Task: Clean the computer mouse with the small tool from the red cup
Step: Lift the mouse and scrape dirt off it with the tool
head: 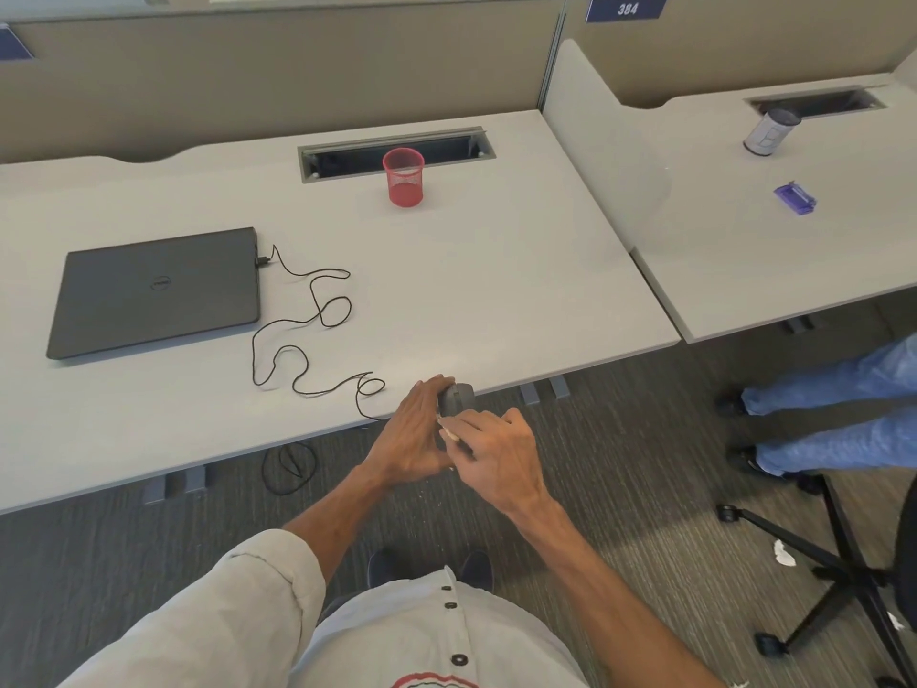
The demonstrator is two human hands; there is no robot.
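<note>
A dark grey computer mouse (pixel 459 398) is held just past the desk's front edge, gripped by my left hand (pixel 414 434). Its black cable (pixel 307 335) snakes over the desk to a closed laptop (pixel 156 290). My right hand (pixel 498 451) pinches a small pale tool (pixel 448 432) whose tip touches the mouse's near side; most of the tool is hidden by my fingers. The red mesh cup (pixel 404 177) stands upright at the back of the desk, far from both hands.
The grey desk (pixel 471 290) has a cable slot (pixel 397 152) behind the cup. A neighbouring desk on the right holds a grey cylinder (pixel 770 133) and a purple object (pixel 795 199). Another person's legs (pixel 838 414) and an office chair base (pixel 843 563) are on the right.
</note>
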